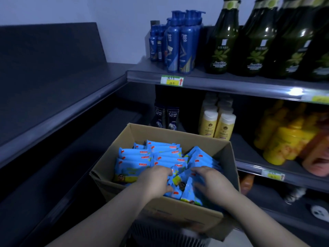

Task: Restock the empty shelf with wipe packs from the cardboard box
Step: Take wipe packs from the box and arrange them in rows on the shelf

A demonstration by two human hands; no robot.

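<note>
Cardboard box (179, 210) full of blue wipe packs (161, 157). Left hand (156, 180) & right hand (211, 182) each curl fingers round loose packs near the front. Empty shelf (114, 122) sits to the left. Risk: slick packs may slip from an overfull grab & drop.

"CLEAR" on dark bottles (166, 118), "DIFASO" on green bottles (220, 49)

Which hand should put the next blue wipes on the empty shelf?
Left. Both hands reach among the blue plastic wipe packs in the brown cardboard box, but the left hand is on the side of the empty dark shelf. The right hand would probably have to cross over.
</note>
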